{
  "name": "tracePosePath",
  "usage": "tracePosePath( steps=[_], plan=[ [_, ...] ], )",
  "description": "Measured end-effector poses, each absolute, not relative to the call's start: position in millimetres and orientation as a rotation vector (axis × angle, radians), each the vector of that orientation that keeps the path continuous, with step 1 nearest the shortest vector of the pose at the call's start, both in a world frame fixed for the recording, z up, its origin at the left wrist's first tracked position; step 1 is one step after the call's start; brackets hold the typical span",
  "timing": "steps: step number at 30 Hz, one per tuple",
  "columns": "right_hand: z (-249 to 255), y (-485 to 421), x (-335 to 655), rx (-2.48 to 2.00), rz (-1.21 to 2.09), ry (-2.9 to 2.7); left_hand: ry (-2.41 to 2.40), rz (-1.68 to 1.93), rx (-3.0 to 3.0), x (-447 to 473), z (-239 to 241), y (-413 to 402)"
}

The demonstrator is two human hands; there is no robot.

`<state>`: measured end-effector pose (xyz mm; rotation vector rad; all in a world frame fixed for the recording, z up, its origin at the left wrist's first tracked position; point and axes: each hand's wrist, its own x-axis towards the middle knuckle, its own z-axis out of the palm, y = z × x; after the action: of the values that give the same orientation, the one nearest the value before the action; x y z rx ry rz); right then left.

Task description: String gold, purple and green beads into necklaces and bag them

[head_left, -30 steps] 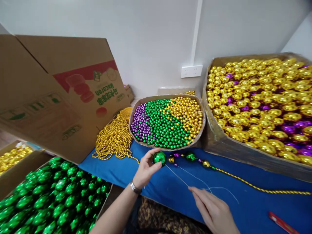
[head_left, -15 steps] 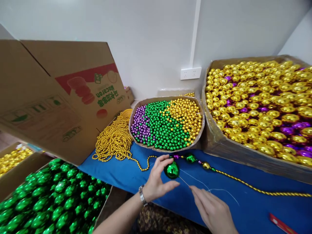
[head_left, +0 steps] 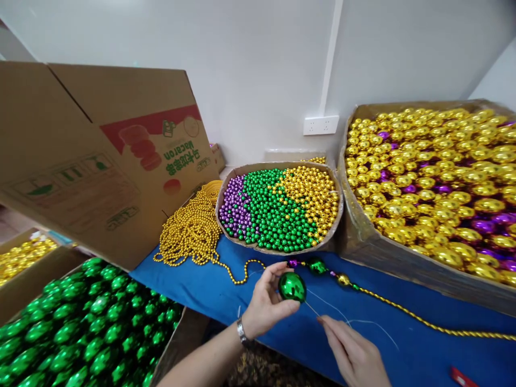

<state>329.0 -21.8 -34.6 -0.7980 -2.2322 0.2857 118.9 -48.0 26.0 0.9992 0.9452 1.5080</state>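
My left hand (head_left: 264, 306) is closed around a large shiny green bead (head_left: 292, 287), thumb below and fingers behind it. A thin needle (head_left: 312, 308) runs from the bead's lower right side to my right hand (head_left: 350, 346), whose thumb and fingers pinch its end. Pale thread (head_left: 373, 323) trails over the blue cloth behind my right hand. Just beyond my hands lies a bead strand with a green bead (head_left: 316, 266), a gold bead (head_left: 343, 279) and a twisted gold chain (head_left: 423, 319) stretching right.
A carton tray (head_left: 278, 251) of small purple, green and gold beads stands at the back. Left of it are piled gold bead strings (head_left: 189, 228) and a large cardboard box (head_left: 141, 236). Gold beads (head_left: 427, 204) fill a box at right, green beads (head_left: 76, 322) one at lower left. A red object (head_left: 461, 378) lies lower right.
My left fingers have closed in around the green bead, and the thumb now touches its underside. The view has shifted slightly. My right hand keeps its pinch on the needle.
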Motion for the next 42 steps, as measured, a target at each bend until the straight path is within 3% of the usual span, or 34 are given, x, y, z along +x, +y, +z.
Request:
tracePosePath(
  steps=[15, 26, 42],
  plan=[
    [-33.3, -20.6, 331.2, -0.798, 0.338, -2.192, 0.937, 1.472, 0.949, 120.2, 24.3, -45.1],
    [-21.2, -24.8, 329.2, -0.883, 0.783, -2.139, 0.757, 1.379, 0.787, 124.8, 30.5, -42.7],
    [-23.0, -27.8, 328.5, -0.895, 0.766, -2.125, 0.767, 1.299, 0.813, 134.2, 23.8, -45.0]
  ],
)
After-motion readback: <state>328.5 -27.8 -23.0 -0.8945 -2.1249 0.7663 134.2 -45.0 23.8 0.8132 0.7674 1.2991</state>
